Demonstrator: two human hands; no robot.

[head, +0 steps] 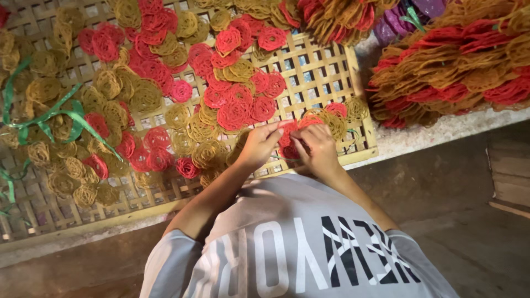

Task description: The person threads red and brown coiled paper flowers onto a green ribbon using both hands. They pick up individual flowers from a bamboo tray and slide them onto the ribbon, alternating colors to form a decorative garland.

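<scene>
Grey cloth of the person's shirt [298,243] fills the bottom of the view, and both bare forearms reach up from it to the woven bamboo tray [320,72]. Near the tray's lower right edge the left hand [258,146] and the right hand [314,148] meet, fingers pinched narrow on one red coiled disc [288,140] held between them, almost touching each other. A thin green strip [350,132] runs out from under the right hand; whether it is gripped I cannot tell.

Just beyond the fingers lie more coiled discs: a tan one [334,124] touching the held one, and a red one [337,108] beside it. Further up and left, red and tan discs cover much of the tray in overlapping heaps, dozens of each colour, too piled to count exactly. Among them at the far left lies a loose green ribbon [55,116], with more green scraps at the tray's left edge.

To the right of the tray, on the pale tabletop [436,132], sits one large bundled stack of red and tan discs [458,60]. Behind it shows a purple bag [403,19]. A second stack [337,16] lies at the tray's top edge. Dark floor [469,221] lies below the tabletop.
</scene>
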